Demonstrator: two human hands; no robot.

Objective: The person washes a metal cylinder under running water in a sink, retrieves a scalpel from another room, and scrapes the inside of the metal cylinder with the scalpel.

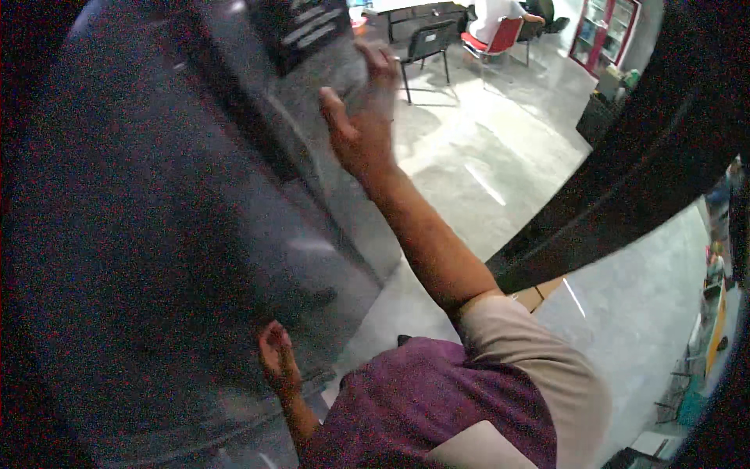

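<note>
Panel (148,258), one, large and grey, filling the left of the view; a black label (312,31), one, sits high on it. Two bare hands near the panel. Right hand (363,133) raised below the label, blurred: grip wide, thumb well apart from fingers, nothing seen in it; contact with the panel cannot be told. Left hand (279,361) low before the panel, fingers loosely bent, grip part-way spread, no object visible; contact again unclear. One dark slab (617,172) slants across the right. Containers, two beyond: a red-framed cabinet (605,33) with glass doors, contents too blurred to name; a black box (595,117), green and pale items showing at its top, kinds unclear. Farther off, one table (406,21), one red chair (504,35), at least one black chair (432,41), one seated person (492,17) in white.
</note>
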